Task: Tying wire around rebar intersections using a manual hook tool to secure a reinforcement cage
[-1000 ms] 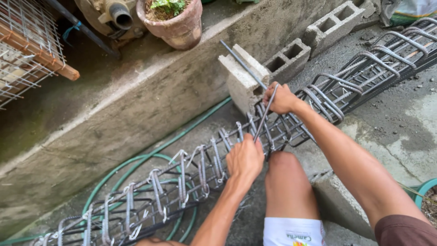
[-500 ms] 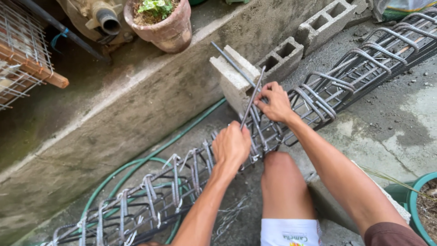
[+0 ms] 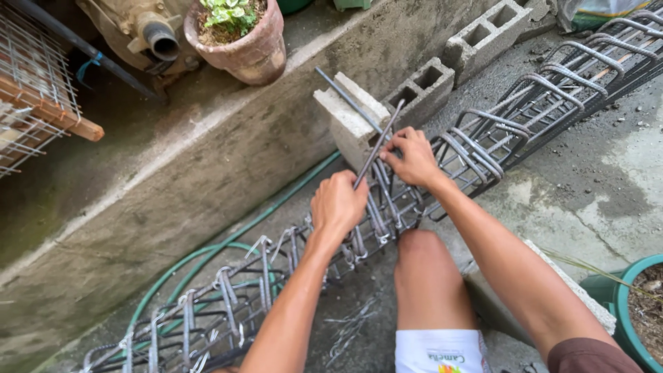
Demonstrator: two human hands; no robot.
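Where the grey concrete ground point(image 3: 594, 173) runs up against a low, rough cement wall point(image 3: 207, 166), stained dark and greenish, a person crouches outdoors with one bare knee point(image 3: 425, 255) forward. Across the ground lies one long rebar cage point(image 3: 276, 276), made of straight ribbed steel bars ringed by many bent stirrups; its far stretch point(image 3: 552, 90) runs off to the upper right. It rests on a hollow concrete block point(image 3: 356, 121) standing on end; two more blocks point(image 3: 425, 90) lie flat behind it, three in all. One green hose point(image 3: 207, 259) curls under the cage. On the ledge stands one chipped clay pot point(image 3: 242, 41) with a small green plant, a rusty pipe fitting point(image 3: 155, 31) beside it, and wire mesh on a wooden batten point(image 3: 41, 103) at the left. A green tub point(image 3: 632, 304) shows at the lower right.

The left hand point(image 3: 338, 204) is closed in a fist around the lower end of a thin steel rod point(image 3: 376, 148), which slants up over the cage. The right hand point(image 3: 411, 155) pinches the same rod higher up with its fingertips. The hands are near but apart. Loose tie wire point(image 3: 349, 328) lies on the ground below.
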